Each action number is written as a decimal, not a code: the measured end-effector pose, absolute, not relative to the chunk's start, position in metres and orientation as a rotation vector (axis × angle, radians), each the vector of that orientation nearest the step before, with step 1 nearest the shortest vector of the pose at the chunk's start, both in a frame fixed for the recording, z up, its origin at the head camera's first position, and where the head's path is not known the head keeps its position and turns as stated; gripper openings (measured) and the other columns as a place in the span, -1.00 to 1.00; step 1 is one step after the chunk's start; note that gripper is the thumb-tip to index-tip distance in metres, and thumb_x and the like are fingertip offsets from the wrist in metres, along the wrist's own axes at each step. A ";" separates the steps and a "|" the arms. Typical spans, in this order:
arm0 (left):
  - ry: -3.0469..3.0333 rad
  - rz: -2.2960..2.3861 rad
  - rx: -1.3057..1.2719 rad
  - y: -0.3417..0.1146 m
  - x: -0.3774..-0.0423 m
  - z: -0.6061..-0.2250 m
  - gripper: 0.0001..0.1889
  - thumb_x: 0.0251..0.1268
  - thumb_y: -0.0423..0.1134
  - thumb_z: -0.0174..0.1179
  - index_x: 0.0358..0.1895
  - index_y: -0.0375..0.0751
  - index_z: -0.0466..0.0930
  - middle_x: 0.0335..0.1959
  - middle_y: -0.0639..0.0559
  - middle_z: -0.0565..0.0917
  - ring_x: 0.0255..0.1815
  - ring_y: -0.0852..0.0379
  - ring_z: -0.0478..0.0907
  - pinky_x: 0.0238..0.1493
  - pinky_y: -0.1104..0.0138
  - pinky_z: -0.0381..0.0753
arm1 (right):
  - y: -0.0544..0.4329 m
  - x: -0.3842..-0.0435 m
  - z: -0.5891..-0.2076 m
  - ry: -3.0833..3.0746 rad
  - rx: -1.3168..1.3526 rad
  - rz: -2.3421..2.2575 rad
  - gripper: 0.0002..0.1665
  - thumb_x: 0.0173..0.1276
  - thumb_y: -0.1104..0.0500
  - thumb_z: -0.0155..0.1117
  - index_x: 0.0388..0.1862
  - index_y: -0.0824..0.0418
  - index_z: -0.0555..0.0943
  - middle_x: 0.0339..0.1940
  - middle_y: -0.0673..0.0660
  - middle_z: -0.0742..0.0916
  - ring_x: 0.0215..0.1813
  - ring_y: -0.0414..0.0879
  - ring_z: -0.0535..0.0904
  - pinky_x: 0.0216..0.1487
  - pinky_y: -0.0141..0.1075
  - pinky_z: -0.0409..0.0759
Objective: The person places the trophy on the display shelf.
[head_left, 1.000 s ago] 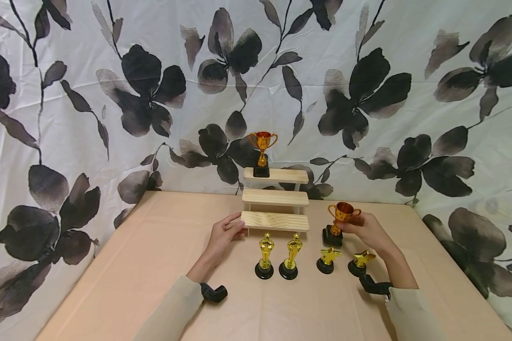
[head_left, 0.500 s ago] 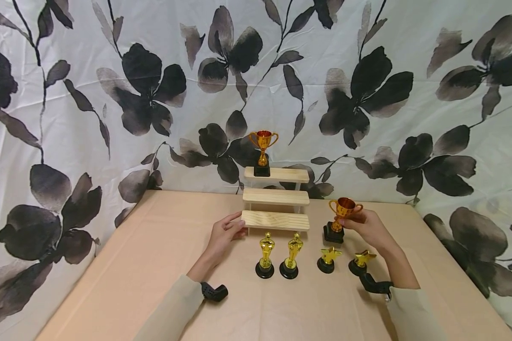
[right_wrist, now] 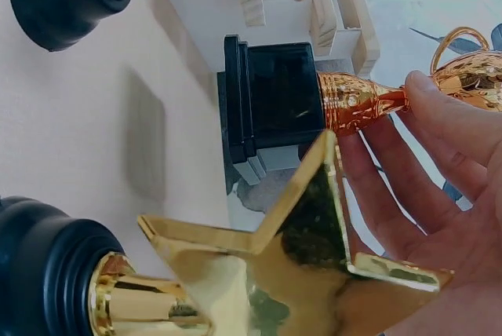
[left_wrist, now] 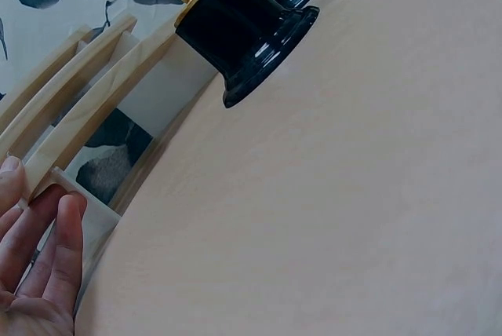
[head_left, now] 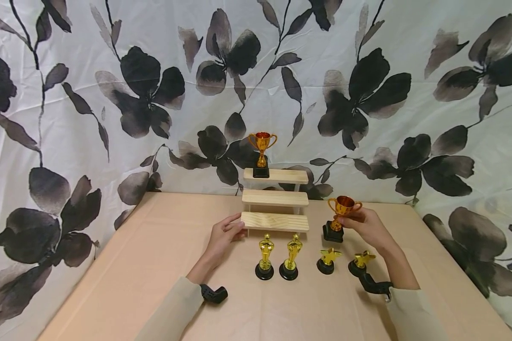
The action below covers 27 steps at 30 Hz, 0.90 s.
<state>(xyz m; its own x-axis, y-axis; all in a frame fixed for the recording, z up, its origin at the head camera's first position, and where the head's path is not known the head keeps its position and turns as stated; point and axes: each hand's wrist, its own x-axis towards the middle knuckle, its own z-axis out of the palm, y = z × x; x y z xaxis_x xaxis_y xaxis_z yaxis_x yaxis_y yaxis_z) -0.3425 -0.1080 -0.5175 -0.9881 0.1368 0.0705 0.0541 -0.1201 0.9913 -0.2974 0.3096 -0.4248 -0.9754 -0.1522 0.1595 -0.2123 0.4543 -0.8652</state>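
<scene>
My right hand (head_left: pixel 367 228) pinches the stem of an orange-gold trophy cup (head_left: pixel 342 205) between thumb and fingers. In the right wrist view the cup's square black base (right_wrist: pixel 282 94) hangs off the table, its shadow apart from it. My left hand (head_left: pixel 223 237) grips the left end of the lowest board of a three-tier wooden display stand (head_left: pixel 275 221); in the left wrist view the thumb (left_wrist: pixel 11 175) lies on the board with fingers beneath. A matching trophy cup (head_left: pixel 262 148) stands at the left of the top tier.
Two gold figure trophies (head_left: pixel 265 255) stand before the stand. Right of them are two gold star trophies, one (head_left: pixel 326 260) nearer the middle, the other (head_left: pixel 360 263) close by my right wrist. A floral cloth (head_left: pixel 290 94) hangs behind the table (head_left: pixel 281 308).
My right hand has raised the trophy cup slightly. The left hand stays at the stand, and the other trophies have not moved.
</scene>
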 end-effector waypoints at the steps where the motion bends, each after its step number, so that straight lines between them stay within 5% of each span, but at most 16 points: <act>1: 2.044 2.300 0.224 -0.108 -0.343 -0.518 -0.51 0.50 -0.25 0.26 0.43 -0.21 0.49 -0.09 -0.19 0.83 -0.18 0.05 0.80 -0.06 0.29 0.86 | 0.309 -0.297 -0.425 -2.627 0.333 1.573 -0.47 0.56 0.15 0.28 0.32 0.50 0.50 0.12 0.41 0.76 -0.04 -0.44 0.71 0.02 -0.57 0.72; 8: 2.032 2.312 0.216 -0.108 -0.344 -0.518 -0.50 0.49 -0.25 0.28 0.43 -0.22 0.49 -0.11 -0.17 0.84 -0.21 0.09 0.80 -0.08 0.32 0.86 | 0.308 -0.297 -0.423 -2.592 0.356 1.576 -0.51 0.55 0.18 0.28 0.27 0.51 0.52 0.03 0.21 0.83 -0.05 -0.42 0.73 -0.02 -0.55 0.74; 17: 2.014 2.320 0.206 -0.108 -0.342 -0.518 -0.50 0.49 -0.27 0.27 0.43 -0.23 0.49 -0.12 -0.15 0.84 -0.23 0.12 0.79 -0.10 0.33 0.86 | 0.307 -0.296 -0.415 -2.625 0.346 1.539 -0.50 0.57 0.14 0.27 0.30 0.47 0.52 0.14 0.48 0.73 -0.02 -0.42 0.71 0.01 -0.54 0.74; 27: 2.017 2.314 0.222 -0.108 -0.343 -0.518 -0.50 0.49 -0.27 0.27 0.43 -0.23 0.49 -0.12 -0.16 0.84 -0.24 0.12 0.79 -0.09 0.32 0.86 | 0.306 -0.299 -0.402 -2.643 0.361 1.525 -0.45 0.58 0.09 0.24 0.36 0.42 0.50 0.18 0.45 0.72 -0.01 -0.40 0.71 0.05 -0.52 0.74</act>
